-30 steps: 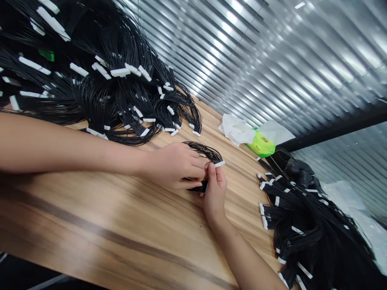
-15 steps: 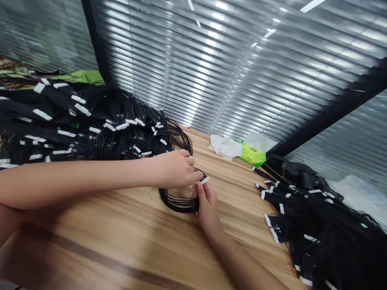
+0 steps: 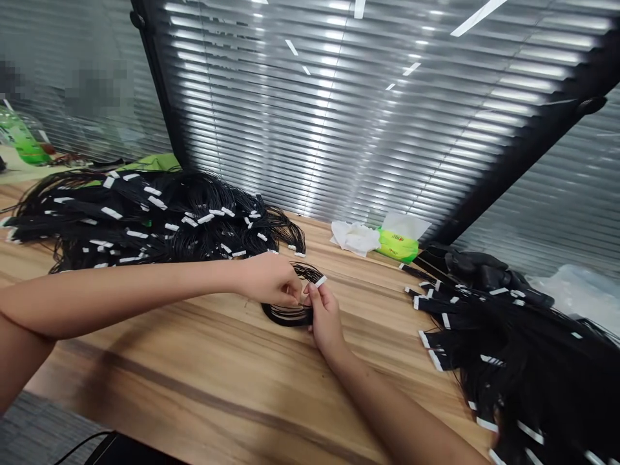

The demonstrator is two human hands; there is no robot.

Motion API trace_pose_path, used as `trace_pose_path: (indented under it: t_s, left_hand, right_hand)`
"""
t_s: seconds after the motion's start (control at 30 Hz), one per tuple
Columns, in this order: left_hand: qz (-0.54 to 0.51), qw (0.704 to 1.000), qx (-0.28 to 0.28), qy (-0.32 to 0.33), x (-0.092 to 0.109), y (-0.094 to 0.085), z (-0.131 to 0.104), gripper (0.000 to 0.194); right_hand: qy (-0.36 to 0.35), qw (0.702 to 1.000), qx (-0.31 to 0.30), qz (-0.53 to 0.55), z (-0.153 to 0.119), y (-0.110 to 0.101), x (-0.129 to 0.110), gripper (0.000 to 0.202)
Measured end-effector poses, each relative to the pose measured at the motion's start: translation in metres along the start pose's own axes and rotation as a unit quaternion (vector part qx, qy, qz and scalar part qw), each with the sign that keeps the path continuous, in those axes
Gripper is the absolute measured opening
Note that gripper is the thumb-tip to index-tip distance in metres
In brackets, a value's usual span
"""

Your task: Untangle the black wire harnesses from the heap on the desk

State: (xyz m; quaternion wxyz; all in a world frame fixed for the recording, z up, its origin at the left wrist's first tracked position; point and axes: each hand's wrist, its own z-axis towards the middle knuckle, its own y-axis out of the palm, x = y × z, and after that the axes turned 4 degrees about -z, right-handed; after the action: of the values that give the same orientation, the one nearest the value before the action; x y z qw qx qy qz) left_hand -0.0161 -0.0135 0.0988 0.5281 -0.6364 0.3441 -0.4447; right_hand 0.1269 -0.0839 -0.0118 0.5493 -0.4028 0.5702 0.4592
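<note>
A looped black wire harness with a white connector is at the middle of the wooden table. Its flat lower edge and connector end are pinched by my right hand, thumb on top. Just left of the connector, my left hand has its fingers curled closed against the loop's wires. What lies between those fingers is hidden, and the back of that hand covers part of the loop.
A large heap of black wire harnesses with white connectors lies at the left. Another pile covers the right side. Towards the back are crumpled tissue and a green tissue pack. Glass with blinds rises behind the table.
The view has shifted, showing more of the table's left and front edges. My left hand has drawn slightly left, away from the connector. The right hand keeps its hold on the harness.
</note>
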Motion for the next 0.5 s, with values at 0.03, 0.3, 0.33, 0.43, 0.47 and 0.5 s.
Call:
trace_pose_path:
  t_s: [0.03,0.3,0.33,0.43,0.47,0.5]
  left_hand:
    - [0.001,1.000,0.002,-0.006,0.002,-0.003,0.000,0.014]
    - [0.122,0.992,0.002,-0.035,0.031,-0.022,0.009,0.018]
    - [0.145,0.989,-0.014,-0.031,0.033,-0.025,0.011,0.019]
    - [0.212,0.976,-0.038,-0.013,0.033,-0.034,0.016,0.018]
    - [0.228,0.973,-0.031,0.001,0.032,-0.036,0.018,0.016]
    - [0.237,0.971,-0.022,0.023,0.031,-0.039,0.020,0.016]
  right_hand:
    - [-0.004,1.000,-0.001,0.000,0.000,0.000,0.000,0.034]
    - [-0.047,0.999,-0.008,-0.014,-0.001,0.002,0.000,0.032]
    - [-0.052,0.998,-0.007,-0.016,-0.001,0.002,0.000,0.032]
    - [-0.066,0.998,-0.005,-0.021,0.000,0.003,0.000,0.031]
    - [-0.070,0.997,-0.004,-0.023,0.001,0.003,0.000,0.031]
    - [-0.074,0.997,-0.002,-0.024,0.001,0.004,0.000,0.031]
